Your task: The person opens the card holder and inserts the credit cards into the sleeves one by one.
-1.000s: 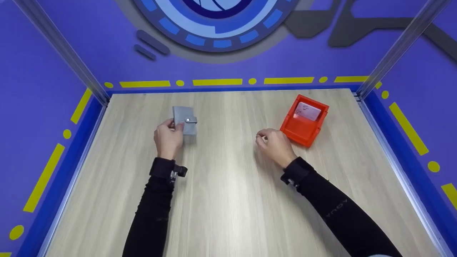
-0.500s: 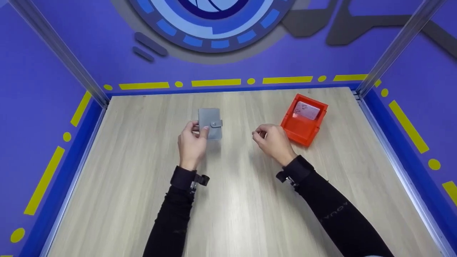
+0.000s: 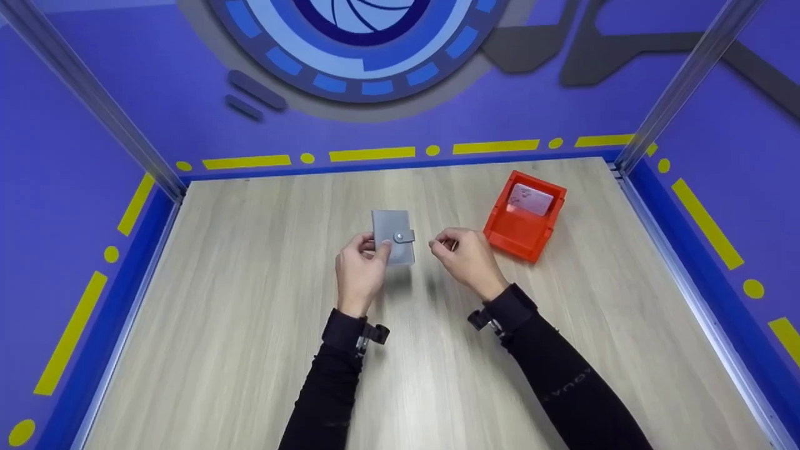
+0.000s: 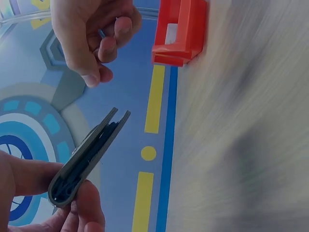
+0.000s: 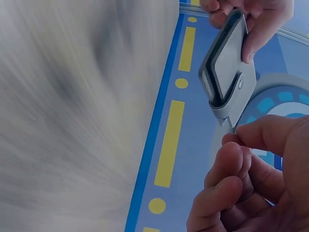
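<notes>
A grey snap-fastened card wallet (image 3: pixel 392 228) is held upright off the table by my left hand (image 3: pixel 362 272), thumb on the front and fingers behind. From the left wrist, its folded edge (image 4: pixel 87 159) shows dark layers between two covers. A strap with a round snap (image 5: pixel 240 84) crosses its side edge. My right hand (image 3: pixel 469 259) hovers just right of the wallet, fingers curled and thumb near the index fingertip. A small gap separates them in the head view, and no object shows in that hand.
A red open-topped box (image 3: pixel 519 240) stands on the wooden table (image 3: pixel 250 300) beyond my right hand. Inside it, a pinkish card (image 3: pixel 531 199) leans at the far end. Blue-purple printed walls (image 3: pixel 156 81) enclose the table at the back and sides.
My left hand has carried the wallet rightward and slightly nearer to me, close to my right hand. The right hand has shifted a little to the left. The red box stays put.
</notes>
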Available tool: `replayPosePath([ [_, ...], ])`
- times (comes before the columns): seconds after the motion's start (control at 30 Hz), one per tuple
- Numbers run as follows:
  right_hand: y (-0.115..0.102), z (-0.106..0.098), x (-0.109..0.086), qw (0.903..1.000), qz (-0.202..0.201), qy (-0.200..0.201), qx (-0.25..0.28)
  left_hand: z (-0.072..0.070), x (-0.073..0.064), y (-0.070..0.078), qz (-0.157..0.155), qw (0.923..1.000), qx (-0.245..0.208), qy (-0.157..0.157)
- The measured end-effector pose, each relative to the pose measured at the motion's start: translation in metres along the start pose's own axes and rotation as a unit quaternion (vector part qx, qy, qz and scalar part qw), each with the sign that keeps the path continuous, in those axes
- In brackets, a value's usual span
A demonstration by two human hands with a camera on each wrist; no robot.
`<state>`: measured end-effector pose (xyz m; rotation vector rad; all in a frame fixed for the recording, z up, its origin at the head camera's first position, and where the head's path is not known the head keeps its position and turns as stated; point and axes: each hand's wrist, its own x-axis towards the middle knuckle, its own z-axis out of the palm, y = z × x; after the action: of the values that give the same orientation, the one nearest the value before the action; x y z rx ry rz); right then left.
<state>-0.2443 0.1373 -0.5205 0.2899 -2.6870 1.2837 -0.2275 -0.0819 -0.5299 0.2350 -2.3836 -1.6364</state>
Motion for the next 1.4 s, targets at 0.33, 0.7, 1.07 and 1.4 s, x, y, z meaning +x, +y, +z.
replayPosePath([
  [0.33, -0.002, 0.006, -0.003, 0.9991, -0.007, 0.006, 0.041, 0.004, -0.006, 0.003, 0.009, 0.9998, -0.019, -0.006],
  [0.7, 0.004, 0.013, -0.006, 0.9988, 0.010, 0.018, 0.044, 0.008, -0.006, 0.001, -0.001, 0.9995, -0.027, -0.016],
  [1.07, 0.001, 0.014, -0.002, 0.9977, 0.004, 0.017, 0.065, 0.006, -0.004, 0.000, 0.000, 0.9993, -0.024, -0.030],
  [1.4, 0.010, 0.016, -0.007, 0.9965, 0.016, -0.001, 0.082, 0.018, -0.010, 0.000, 0.000, 0.9986, 0.008, -0.052],
])
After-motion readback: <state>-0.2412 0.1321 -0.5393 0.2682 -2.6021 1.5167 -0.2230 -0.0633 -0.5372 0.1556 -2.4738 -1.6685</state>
